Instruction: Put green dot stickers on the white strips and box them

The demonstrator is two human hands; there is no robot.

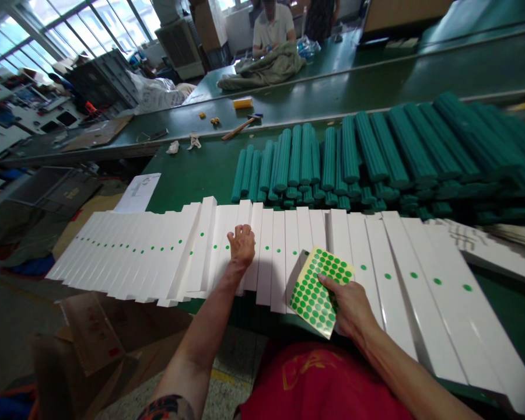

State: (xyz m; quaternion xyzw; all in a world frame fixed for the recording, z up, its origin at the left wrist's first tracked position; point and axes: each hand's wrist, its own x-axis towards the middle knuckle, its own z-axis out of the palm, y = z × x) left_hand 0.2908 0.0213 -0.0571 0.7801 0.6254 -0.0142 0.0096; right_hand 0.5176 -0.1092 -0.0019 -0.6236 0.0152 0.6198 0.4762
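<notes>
A long row of narrow white boxes (284,274) lies side by side across the table, most with one green dot near the middle. My left hand (242,245) is over a box near the row's centre, fingers curled down and bunched; whatever is between the fingertips is hidden. In my right hand (352,300) is a yellowish sheet of round green stickers (317,286), gripped at its right edge with the thumb on top. The sheet is tilted above the boxes and covers parts of several.
Green ribbed rods (306,154) are piled behind the boxes. A white paper (137,192) lies at the left. Farther back are a yellow roll (242,103), a wooden-handled tool (238,128) and a bundled cloth (266,70). A person (273,29) sits across the table.
</notes>
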